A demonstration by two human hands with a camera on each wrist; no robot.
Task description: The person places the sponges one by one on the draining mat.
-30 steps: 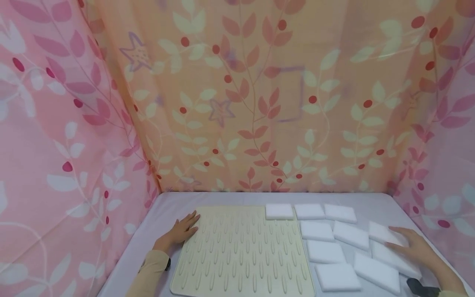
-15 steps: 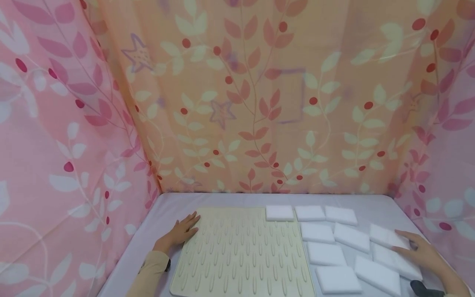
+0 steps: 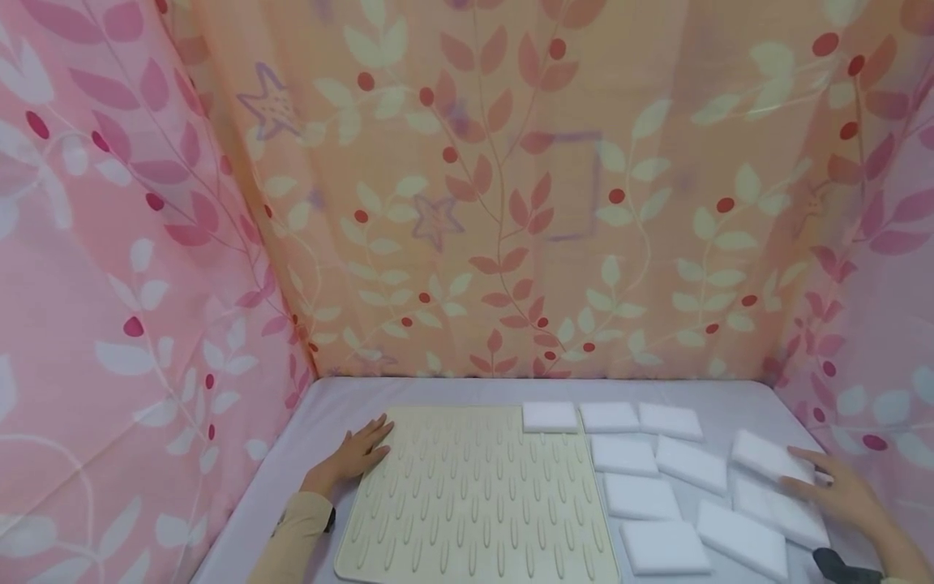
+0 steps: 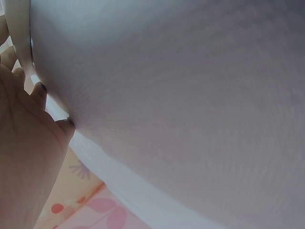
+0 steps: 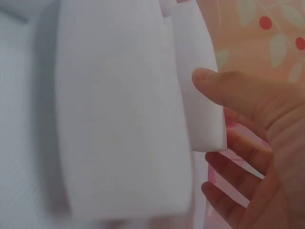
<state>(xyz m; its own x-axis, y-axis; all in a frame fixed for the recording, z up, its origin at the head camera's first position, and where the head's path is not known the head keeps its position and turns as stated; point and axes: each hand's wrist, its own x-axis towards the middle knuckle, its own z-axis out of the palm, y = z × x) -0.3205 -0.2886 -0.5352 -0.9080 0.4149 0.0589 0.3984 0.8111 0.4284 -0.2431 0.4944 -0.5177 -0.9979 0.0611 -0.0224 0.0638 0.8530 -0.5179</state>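
Note:
In the head view my left hand (image 3: pixel 357 450) rests on the left edge of a beige ridged mat (image 3: pixel 467 487), fingers straight. The left wrist view catches the same hand (image 4: pixel 28 129) with its fingertips at the mat's edge. Over on the right, my right hand (image 3: pixel 839 491) pinches the end of a white sponge block (image 3: pixel 769 456). Its thumb lies across one face of that block in the right wrist view, with the fingers partly hidden behind. Just in front lies another white sponge block (image 3: pixel 777 513), under the hand. One further sponge block (image 3: pixel 550 416) sits on the mat's far right corner.
Several more white sponge blocks (image 3: pixel 666 547) lie in loose rows right of the mat, on a pale tablecloth (image 3: pixel 452 391). Patterned curtains (image 3: pixel 467 243) enclose the table at the back and both sides.
My right hand has shifted a little to the right, and the sponge block at its fingers has moved right and turned slightly. My left hand and the mat have stayed put.

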